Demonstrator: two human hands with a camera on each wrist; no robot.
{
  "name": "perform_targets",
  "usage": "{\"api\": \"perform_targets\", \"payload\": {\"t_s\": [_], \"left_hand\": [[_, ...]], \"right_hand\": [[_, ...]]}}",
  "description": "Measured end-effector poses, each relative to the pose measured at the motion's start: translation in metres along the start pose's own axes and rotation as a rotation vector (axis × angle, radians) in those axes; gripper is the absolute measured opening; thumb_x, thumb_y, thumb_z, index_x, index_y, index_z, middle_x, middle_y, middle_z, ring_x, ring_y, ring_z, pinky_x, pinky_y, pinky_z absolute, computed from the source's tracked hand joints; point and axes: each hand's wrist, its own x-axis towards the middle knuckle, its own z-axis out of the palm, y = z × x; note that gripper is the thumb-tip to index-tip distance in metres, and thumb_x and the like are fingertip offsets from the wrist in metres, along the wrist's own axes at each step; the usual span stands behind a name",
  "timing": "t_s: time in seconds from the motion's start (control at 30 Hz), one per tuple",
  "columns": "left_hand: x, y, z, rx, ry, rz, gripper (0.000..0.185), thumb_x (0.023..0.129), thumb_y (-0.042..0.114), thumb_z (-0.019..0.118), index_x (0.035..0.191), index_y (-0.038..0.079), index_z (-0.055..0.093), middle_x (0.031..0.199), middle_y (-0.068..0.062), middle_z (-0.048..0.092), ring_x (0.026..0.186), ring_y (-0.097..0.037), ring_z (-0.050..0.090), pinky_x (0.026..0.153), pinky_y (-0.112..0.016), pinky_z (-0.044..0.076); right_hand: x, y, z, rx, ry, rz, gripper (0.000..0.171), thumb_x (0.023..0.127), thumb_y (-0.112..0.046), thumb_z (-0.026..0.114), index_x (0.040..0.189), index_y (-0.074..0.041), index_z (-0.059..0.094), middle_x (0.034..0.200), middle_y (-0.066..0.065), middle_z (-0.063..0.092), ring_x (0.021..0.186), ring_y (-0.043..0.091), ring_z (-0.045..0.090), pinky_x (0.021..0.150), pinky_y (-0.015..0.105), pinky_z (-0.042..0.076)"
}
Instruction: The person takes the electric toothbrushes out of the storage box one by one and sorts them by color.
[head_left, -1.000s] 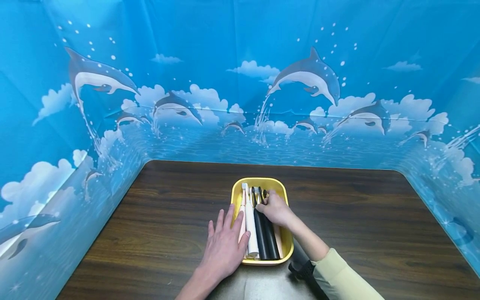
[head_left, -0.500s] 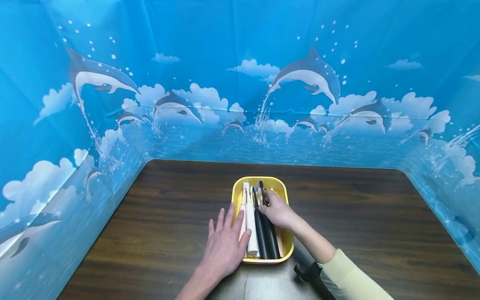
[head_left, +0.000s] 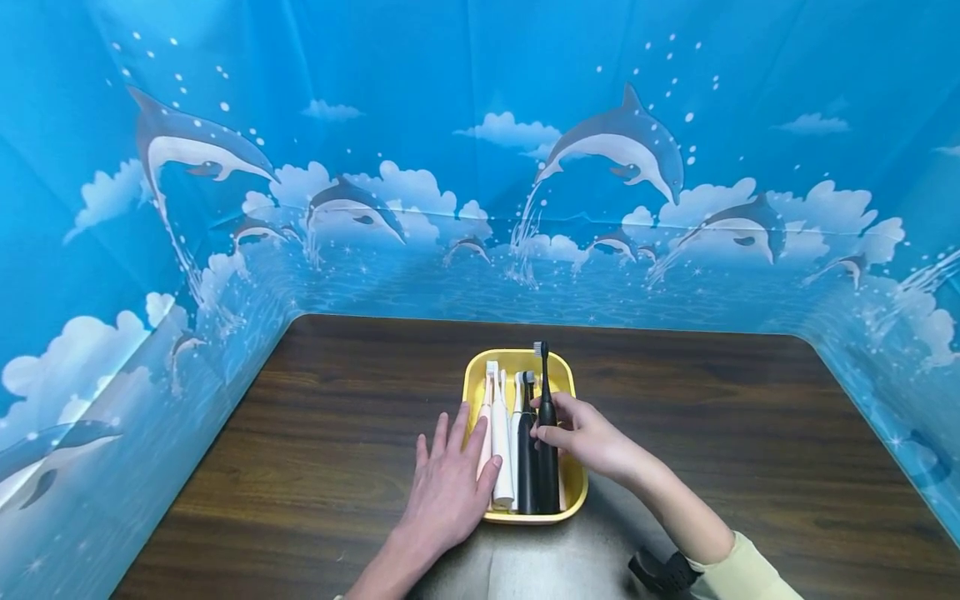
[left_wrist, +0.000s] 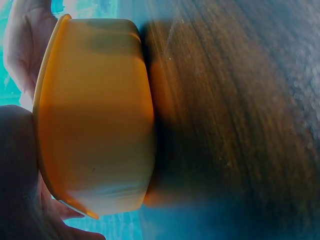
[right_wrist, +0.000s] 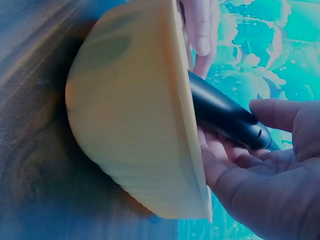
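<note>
Right hand (head_left: 588, 433): the grip pinches a slim black electric toothbrush (head_left: 549, 475) between thumb and fingers; the handle tilts up out of a yellow, rounded rectangular tray (head_left: 517, 353), its lower end inside the rim. Left hand (head_left: 450, 483): grip relaxed, fingers spread across the tray's left edge. Tray contents include a pale pink toothbrush (head_left: 485, 446), white toothbrushes (head_left: 502, 467) and a second black toothbrush (head_left: 527, 471). Dark wood-grain surface (head_left: 337, 433); blue dolphin-printed backdrop (head_left: 420, 125) behind.
</note>
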Motion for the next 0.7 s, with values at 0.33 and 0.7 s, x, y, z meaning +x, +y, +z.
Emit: {"api": "perform_targets", "payload": {"t_s": [0.33, 0.7], "left_hand": [[0.001, 0.000, -0.001, 0.009, -0.002, -0.005, 0.060, 0.102, 0.044, 0.053, 0.154, 0.013, 0.048, 0.167, -0.015, 0.026, 0.148, -0.048, 0.026, 0.111, -0.073, 0.024], [0.000, -0.001, 0.000, -0.001, 0.011, 0.009, 0.060, 0.103, 0.044, 0.052, 0.154, 0.012, 0.049, 0.167, -0.015, 0.026, 0.148, -0.048, 0.026, 0.110, -0.071, 0.028]], "right_hand": [[-0.015, 0.002, -0.003, -0.039, 0.072, -0.148, 0.042, 0.103, -0.007, 0.059, 0.142, 0.005, 0.049, 0.117, 0.015, 0.070, 0.109, 0.030, 0.066, 0.089, 0.047, 0.056], [-0.020, 0.000, -0.031, -0.115, 0.514, -0.450, 0.041, 0.099, -0.001, 0.064, 0.139, -0.002, 0.055, 0.115, 0.015, 0.072, 0.105, 0.012, 0.069, 0.091, 0.022, 0.052]]}}
